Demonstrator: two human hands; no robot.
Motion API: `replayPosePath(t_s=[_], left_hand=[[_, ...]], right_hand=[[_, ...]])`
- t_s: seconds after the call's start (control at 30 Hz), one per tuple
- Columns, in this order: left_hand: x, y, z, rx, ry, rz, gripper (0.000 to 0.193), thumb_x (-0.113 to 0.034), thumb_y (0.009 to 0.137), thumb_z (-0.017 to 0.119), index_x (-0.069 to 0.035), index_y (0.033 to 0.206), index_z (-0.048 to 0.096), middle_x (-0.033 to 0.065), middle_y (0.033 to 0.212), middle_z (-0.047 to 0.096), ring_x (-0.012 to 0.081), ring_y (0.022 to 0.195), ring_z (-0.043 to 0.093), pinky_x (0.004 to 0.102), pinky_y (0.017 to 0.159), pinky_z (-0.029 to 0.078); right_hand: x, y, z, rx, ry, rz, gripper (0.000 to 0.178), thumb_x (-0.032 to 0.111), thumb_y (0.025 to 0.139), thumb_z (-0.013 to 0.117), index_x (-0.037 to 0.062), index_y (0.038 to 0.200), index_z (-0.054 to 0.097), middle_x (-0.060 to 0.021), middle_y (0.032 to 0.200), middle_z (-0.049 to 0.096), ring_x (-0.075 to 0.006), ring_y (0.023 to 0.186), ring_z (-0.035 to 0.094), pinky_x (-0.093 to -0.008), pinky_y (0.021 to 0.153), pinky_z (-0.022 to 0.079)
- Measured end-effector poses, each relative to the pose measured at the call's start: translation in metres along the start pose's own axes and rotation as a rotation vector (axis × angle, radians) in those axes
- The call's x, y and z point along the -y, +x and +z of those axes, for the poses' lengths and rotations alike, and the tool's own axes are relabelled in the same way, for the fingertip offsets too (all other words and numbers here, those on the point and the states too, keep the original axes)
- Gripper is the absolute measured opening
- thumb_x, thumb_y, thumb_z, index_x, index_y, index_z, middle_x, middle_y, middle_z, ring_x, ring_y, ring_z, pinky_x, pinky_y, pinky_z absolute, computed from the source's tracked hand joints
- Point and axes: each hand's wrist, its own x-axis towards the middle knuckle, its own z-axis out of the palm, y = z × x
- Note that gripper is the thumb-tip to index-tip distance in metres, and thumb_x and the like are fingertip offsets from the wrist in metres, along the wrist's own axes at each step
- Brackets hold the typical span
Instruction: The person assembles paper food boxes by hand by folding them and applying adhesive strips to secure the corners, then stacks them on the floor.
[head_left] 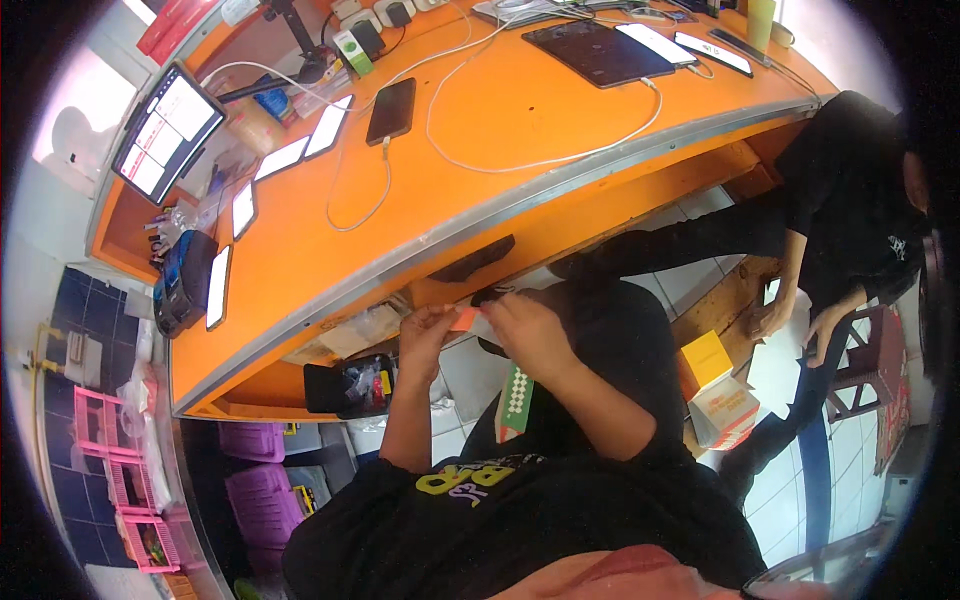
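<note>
My left hand and my right hand meet just below the front edge of the orange desk. Between their fingertips they pinch a small orange piece, thin and flat. A long green and white checkered box lies on my lap under my right forearm. Both forearms come up from my black shirt at the bottom of the view.
Several phones lie on the desk, a dark one on a white cable, and a tablet. A monitor stands far left. Another person in black sits at right beside an orange and white box. Purple bins stand below.
</note>
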Motion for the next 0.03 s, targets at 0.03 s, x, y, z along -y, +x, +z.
replayPosePath(t_s=[0.03], left_hand=[[0.0055,0.0010,-0.0022,0.007,0.100,0.095,0.057,-0.053,0.081,0.069,-0.003,0.107,0.061,0.0132,0.097,0.067,0.0232,0.084,0.066,0.0408,0.083,0.054]], right_hand=[[0.0006,-0.0002,0.0006,0.000,0.001,0.002,0.026,0.011,0.074,0.062,0.0071,0.100,0.056,-0.0108,0.095,0.054,-0.0285,0.093,0.059,-0.0394,0.075,0.050]])
